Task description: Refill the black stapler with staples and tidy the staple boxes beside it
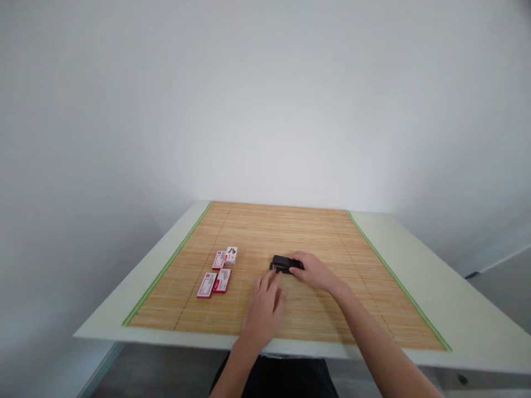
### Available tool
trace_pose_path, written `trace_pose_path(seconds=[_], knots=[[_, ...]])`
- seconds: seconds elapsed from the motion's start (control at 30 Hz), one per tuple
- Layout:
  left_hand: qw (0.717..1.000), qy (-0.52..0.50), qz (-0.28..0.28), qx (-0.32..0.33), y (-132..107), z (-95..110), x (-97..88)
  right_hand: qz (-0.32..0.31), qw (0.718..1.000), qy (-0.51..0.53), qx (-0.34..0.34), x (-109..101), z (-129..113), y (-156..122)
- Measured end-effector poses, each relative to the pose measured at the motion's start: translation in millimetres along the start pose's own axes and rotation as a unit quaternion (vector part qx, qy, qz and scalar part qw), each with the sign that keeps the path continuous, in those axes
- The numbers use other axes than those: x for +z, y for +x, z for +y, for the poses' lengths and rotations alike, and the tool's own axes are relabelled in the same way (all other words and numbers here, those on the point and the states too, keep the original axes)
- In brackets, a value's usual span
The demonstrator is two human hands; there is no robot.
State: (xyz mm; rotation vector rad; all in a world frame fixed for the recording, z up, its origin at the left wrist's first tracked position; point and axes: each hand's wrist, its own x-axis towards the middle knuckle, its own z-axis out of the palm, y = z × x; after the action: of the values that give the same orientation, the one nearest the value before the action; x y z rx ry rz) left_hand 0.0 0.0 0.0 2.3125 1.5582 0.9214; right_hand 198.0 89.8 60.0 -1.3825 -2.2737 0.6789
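Observation:
A black stapler (282, 262) lies on the bamboo mat (286, 226), its front end pointing left. My right hand (311, 269) grips its rear end from the right, thumb on the near side and fingers over the far side. My left hand (264, 305) rests palm down just in front of it, nearer to me. Its fingers are stretched out, with the fingertips close to the stapler's front end; whether they touch it I cannot tell.
Left of my hands lie several small red-and-white boxes: two nearer boxes (207, 284) (222, 280) and, beyond them, another box (219, 260) beside a whiter box (231, 255). The green-edged mat covers the middle of a white table (418, 265), which stands against a white wall (265, 110).

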Motion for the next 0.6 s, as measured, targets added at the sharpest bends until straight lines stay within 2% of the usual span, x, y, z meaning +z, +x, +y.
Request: trace_pose_path(seconds=[0.2,0.33,0.5,0.6], knots=[[0.995,0.101,0.006,-0.007,-3,7,7.7,-0.032,0.999,0.015,-0.025,-13,5,-10],[0.993,0.119,0.011,-0.011,-2,11,7.4,-0.032,0.999,-0.004,-0.021,-9,2,-1],[0.992,0.123,0.007,-0.026,-2,11,9.1,0.022,0.999,-0.038,-0.025,14,-14,15],[0.992,0.124,0.006,-0.034,-1,11,11.5,0.065,0.996,-0.051,-0.025,16,-20,18]])
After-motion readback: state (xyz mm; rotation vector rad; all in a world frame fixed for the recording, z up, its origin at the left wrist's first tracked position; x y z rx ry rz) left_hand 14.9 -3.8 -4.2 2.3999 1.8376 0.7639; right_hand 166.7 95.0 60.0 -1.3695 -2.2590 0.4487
